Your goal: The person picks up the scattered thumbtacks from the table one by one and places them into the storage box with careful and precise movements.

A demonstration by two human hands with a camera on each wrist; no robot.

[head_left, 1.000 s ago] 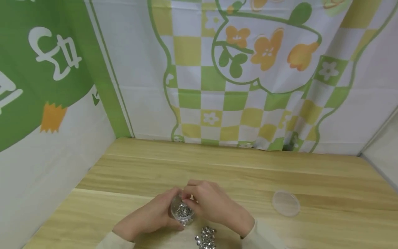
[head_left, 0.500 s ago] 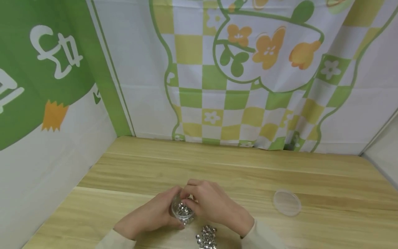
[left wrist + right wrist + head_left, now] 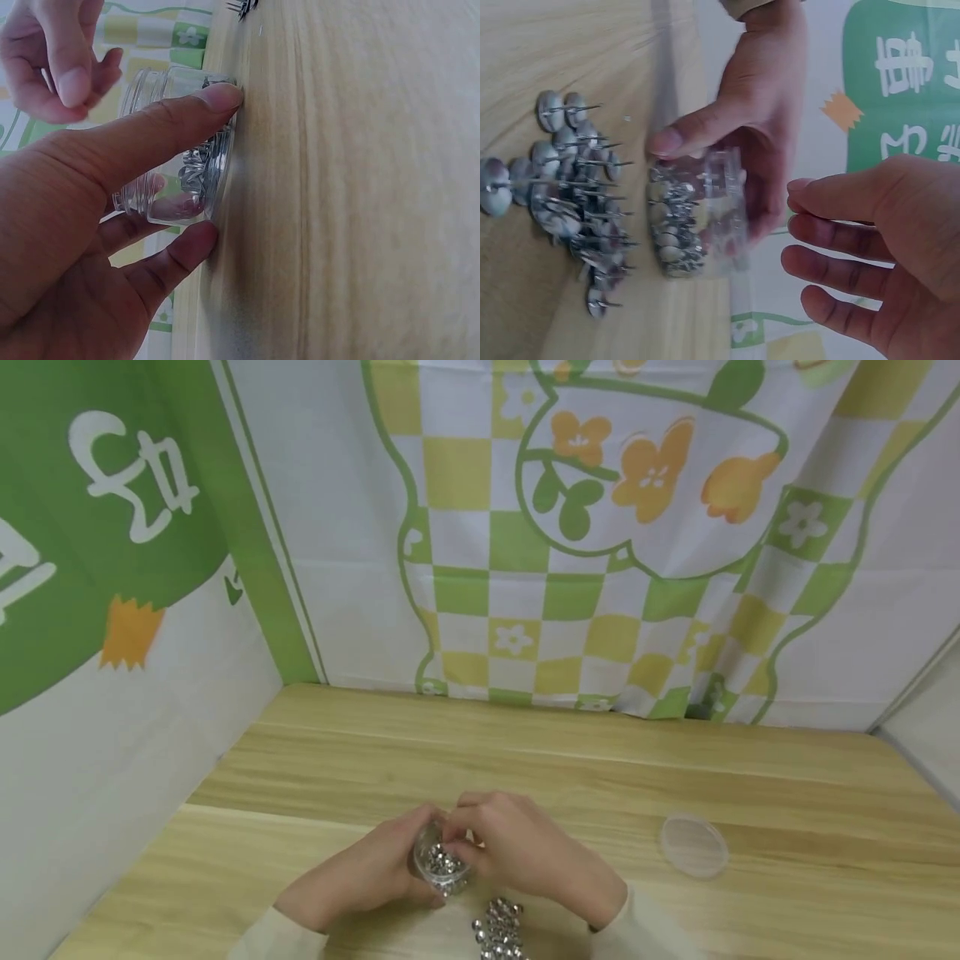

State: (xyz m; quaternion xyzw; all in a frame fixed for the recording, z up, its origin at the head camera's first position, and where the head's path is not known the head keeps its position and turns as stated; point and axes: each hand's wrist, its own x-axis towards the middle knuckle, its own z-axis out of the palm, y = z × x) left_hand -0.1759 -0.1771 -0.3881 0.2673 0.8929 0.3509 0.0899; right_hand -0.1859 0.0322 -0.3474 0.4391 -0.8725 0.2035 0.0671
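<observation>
A clear jar [image 3: 442,881] stands on the table, partly filled with silver thumbtacks [image 3: 671,217]. My left hand [image 3: 378,868] grips it around the side, the thumb along the wall in the left wrist view. Above the jar's mouth is my right hand [image 3: 517,852]. Its fingers [image 3: 825,270] are loosely bent, thumb tip close to the index tip. Nothing shows between them in the right wrist view. A loose pile of thumbtacks [image 3: 501,931] lies just in front of the jar, many with pins pointing sideways in the right wrist view.
A round translucent lid [image 3: 693,846] lies flat on the wooden table [image 3: 600,760], to the right of the hands. Patterned cloth [image 3: 517,610] hangs behind the table's back edge, and a green and white cloth [image 3: 150,635] hangs at the left.
The head view has tilted slightly. My left hand stays around the jar; my right hand has shifted only a little over its mouth.
</observation>
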